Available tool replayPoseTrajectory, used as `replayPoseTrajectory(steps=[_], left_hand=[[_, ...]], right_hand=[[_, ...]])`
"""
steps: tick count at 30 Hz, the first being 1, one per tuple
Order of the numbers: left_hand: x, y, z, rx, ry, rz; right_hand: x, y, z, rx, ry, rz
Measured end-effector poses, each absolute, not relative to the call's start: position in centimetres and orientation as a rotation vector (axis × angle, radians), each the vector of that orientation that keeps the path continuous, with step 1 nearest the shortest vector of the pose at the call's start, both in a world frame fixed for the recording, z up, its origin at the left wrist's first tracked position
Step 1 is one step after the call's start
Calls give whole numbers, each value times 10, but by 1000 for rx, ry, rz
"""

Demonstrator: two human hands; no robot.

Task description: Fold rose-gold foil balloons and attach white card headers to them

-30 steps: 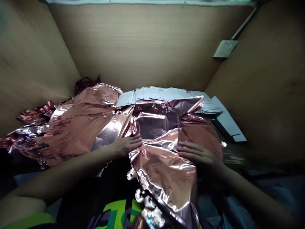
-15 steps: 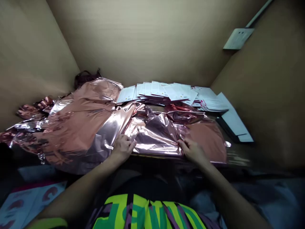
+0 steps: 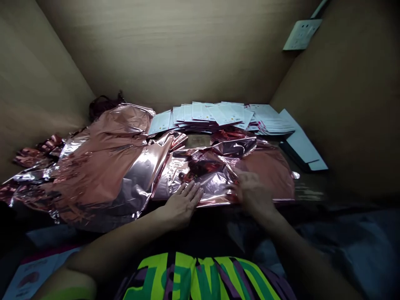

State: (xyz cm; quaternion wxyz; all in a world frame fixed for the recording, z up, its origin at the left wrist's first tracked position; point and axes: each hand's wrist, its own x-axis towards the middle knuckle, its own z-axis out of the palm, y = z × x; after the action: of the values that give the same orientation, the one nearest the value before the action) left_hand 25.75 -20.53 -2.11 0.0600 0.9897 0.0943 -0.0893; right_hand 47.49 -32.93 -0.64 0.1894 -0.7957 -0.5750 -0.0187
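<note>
Several crumpled strips of metallic foil (image 3: 31,158) lie at the far left of the bench, with a white printed sheet (image 3: 28,279) lower down, near the person's elbow. Next comes a broad spread of rose-gold foil (image 3: 103,154), glossy and wrinkled, with a dark bundle (image 3: 101,107) behind its upper edge. Toward the middle, the left hand (image 3: 184,204) rests palm down with its fingers extended and slightly apart, their tips on a folded piece of rose-gold foil (image 3: 214,179). That piece lies at the front of the bench, between the two hands. Behind it, overlapping white cards (image 3: 200,112) run along the back wall. I see the right hand (image 3: 254,193) at the piece's right end, its fingers bent and blurred; I cannot tell whether they pinch the foil. Just beyond it lies a smooth, flat pink foil (image 3: 275,171). Farther right are a fanned stack of white cards (image 3: 276,121) and a long white strip (image 3: 308,146) set aslant, with a wall socket (image 3: 302,34) above.
</note>
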Motion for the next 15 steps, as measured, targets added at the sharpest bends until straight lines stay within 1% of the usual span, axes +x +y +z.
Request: replayPoseTrajectory(steps=[1,3,5,8,11,13,15], left_hand=[[257,-205,-22,2986,285,-272],[251,-203,-17,2985,269,-263],[242,-201,-3,2979,240,-234],[233,-194,30,2888,170,-220],[241,-176,57,2636,173,-429],[252,-157,63,2405,255,-535],[260,-138,60,2239,384,-561]], right_hand=[[462,-328,-8,-2035,-1834,-83],[446,-328,-15,-1679,-2174,29],[453,-333,-24,-1587,-2234,149],[497,-355,-30,-1632,-2026,324],[538,-371,-19,-1671,-1760,661],[548,-368,-10,-1734,-1550,831],[547,-357,-5,-1785,-1356,851]])
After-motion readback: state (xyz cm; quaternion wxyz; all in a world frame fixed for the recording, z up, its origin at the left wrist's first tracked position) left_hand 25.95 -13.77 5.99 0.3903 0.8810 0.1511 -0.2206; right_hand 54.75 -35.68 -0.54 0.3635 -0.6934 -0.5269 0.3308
